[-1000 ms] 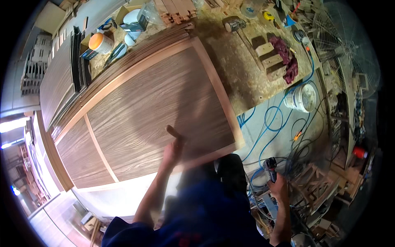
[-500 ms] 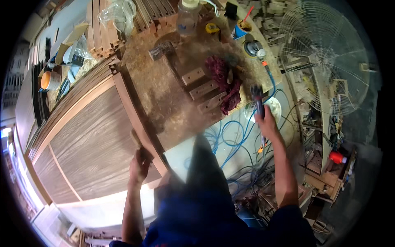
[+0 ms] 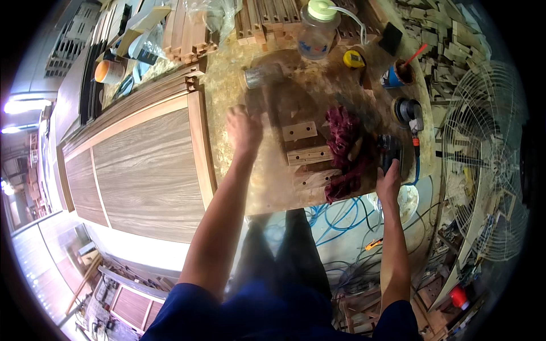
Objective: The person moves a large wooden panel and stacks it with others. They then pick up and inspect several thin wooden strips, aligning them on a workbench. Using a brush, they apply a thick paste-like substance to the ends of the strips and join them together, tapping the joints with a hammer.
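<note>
My left hand (image 3: 244, 131) hovers over the workbench (image 3: 227, 74), just below a hammer (image 3: 263, 75) with a thick, blocky head. Motion smears its fingers, so I cannot tell whether anything is in them. At the bench's front right edge my right hand (image 3: 389, 179) is closed round a dark hand tool (image 3: 390, 146), whose exact kind is unclear. Left of that tool lies a crumpled maroon cloth (image 3: 342, 133). Beside the cloth sit three drilled wooden blocks: an upper block (image 3: 300, 131), a middle block (image 3: 310, 155) and a lower block (image 3: 314, 179).
A framed wooden panel (image 3: 148, 165) lies to the left. Further back stand a lidded plastic jug (image 3: 317, 37), a yellow tape measure (image 3: 353, 58) and a blue cup (image 3: 398, 75). A disc sander (image 3: 407, 112) is at right, near a wire-cage fan (image 3: 483, 165). Blue hoses (image 3: 341, 221) tangle on the floor.
My left hand has left the panel's edge and moved right and forward over the bench. My right hand has carried the dark tool from above the floor to the bench edge. The view has shifted.
</note>
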`<action>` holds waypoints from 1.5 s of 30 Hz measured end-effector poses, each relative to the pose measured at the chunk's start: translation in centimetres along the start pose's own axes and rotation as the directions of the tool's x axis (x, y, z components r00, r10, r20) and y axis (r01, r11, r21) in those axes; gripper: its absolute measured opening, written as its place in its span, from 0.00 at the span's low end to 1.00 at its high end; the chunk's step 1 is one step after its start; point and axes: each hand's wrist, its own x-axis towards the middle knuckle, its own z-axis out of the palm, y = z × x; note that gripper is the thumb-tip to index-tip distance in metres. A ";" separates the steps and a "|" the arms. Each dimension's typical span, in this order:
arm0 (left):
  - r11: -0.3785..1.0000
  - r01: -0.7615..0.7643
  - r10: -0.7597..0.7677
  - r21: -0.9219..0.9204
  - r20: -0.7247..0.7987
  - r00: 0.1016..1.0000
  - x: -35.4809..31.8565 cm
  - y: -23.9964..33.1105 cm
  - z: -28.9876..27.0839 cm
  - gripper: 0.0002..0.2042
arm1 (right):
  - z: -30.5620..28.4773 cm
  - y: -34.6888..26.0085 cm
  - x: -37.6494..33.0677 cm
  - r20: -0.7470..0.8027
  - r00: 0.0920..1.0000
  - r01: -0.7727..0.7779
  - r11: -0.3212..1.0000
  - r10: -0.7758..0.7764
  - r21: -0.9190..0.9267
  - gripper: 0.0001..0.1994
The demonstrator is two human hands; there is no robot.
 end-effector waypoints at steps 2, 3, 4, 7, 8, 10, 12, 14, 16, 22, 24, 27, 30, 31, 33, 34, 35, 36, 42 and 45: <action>0.960 0.250 -0.149 -0.124 0.528 0.836 -0.1 5.8 -3.7 0.24 | 0.2 0.6 -0.1 -0.023 0.999 -0.041 0.998 0.042 0.043 0.28; 0.977 0.203 -0.143 -0.068 0.499 0.855 -0.4 5.0 -2.2 0.24 | 0.3 0.3 0.4 -0.032 0.999 -0.015 0.998 0.017 0.063 0.28; 0.987 0.163 -0.141 -0.006 0.466 0.873 -0.4 3.4 0.0 0.24 | 0.5 0.2 1.2 -0.039 0.999 0.017 0.996 -0.014 0.088 0.29; 0.970 0.030 0.065 -0.241 0.376 0.924 3.1 1.7 3.3 0.22 | 2.4 4.5 2.9 -0.152 0.983 0.119 0.988 -0.103 0.101 0.31; 0.955 0.072 0.055 -0.287 0.412 0.909 4.9 2.1 2.9 0.22 | 2.9 5.5 3.4 -0.127 0.988 0.101 0.992 -0.091 0.077 0.31; 0.936 0.110 -0.011 -0.333 0.285 0.959 8.4 3.3 2.3 0.22 | 2.8 4.4 4.2 -0.086 0.993 0.081 0.997 -0.083 -0.018 0.31; 0.841 0.197 0.029 -0.504 0.405 0.914 11.4 4.7 0.6 0.23 | 3.1 3.9 4.4 -0.044 0.999 0.022 0.998 -0.024 -0.050 0.30; 0.789 0.110 0.099 -0.604 0.301 0.948 11.3 3.8 1.4 0.24 | 2.6 3.5 3.9 -0.017 0.996 0.083 0.995 -0.084 -0.060 0.30; 0.839 -0.042 0.193 -0.542 0.225 0.955 9.1 5.1 0.8 0.26 | 2.6 5.2 3.2 -0.077 0.981 0.166 0.973 -0.179 -0.159 0.29; 0.839 -0.214 0.288 -0.500 0.074 0.955 -9.2 -4.1 -4.1 0.23 | 1.8 4.3 -0.3 -0.146 0.973 0.177 0.984 -0.177 -0.009 0.24; 0.861 -0.101 0.234 -0.498 0.212 0.949 -15.9 -9.7 -9.6 0.21 | 1.7 3.7 -3.3 -0.171 0.964 0.234 0.956 -0.204 0.177 0.19; 0.887 0.108 0.015 -0.449 0.263 0.965 -25.0 -20.7 -15.5 0.18 | 2.8 -1.1 -9.3 -0.208 0.893 0.435 0.884 -0.399 0.172 0.08; 0.796 0.467 -0.340 -0.386 0.353 0.872 -32.1 -33.4 -21.2 0.17 | 4.1 -13.6 -17.7 0.292 0.950 -0.038 0.884 -0.113 0.466 0.05; 0.767 0.492 -0.381 -0.412 0.324 0.866 -35.1 -38.4 -20.7 0.16 | 8.4 -15.1 -20.0 -0.025 0.939 0.312 0.818 -0.343 0.483 0.04; 0.742 0.508 -0.440 -0.438 0.255 0.861 -35.8 -43.6 -25.3 0.15 | 7.5 -22.9 -27.0 0.096 0.920 0.313 0.860 -0.380 0.404 0.06; 0.772 0.507 -0.488 -0.383 0.155 0.859 -40.6 -50.0 -23.4 0.15 | 8.1 -28.0 -31.9 0.146 0.893 0.325 0.833 -0.427 0.448 0.07; 0.744 0.492 -0.494 -0.451 0.125 0.861 -39.9 -52.3 -25.7 0.15 | 9.3 -30.5 -35.5 0.107 0.863 0.404 0.801 -0.495 0.442 0.10; 0.707 0.493 -0.514 -0.506 0.111 0.850 -40.0 -53.4 -28.3 0.16 | 11.4 -31.8 -39.0 0.165 0.815 0.433 0.773 -0.555 0.464 0.15; 0.492 0.511 -0.708 -0.705 0.018 0.706 -41.3 -65.8 -36.2 0.15 | 9.7 -47.0 -57.3 0.422 0.267 0.733 0.467 -0.866 0.494 0.14; 0.336 0.451 -0.742 -0.827 0.063 0.668 -39.8 -71.9 -38.9 0.15 | 7.7 -51.4 -59.6 0.461 0.428 0.707 0.606 -0.777 0.365 0.12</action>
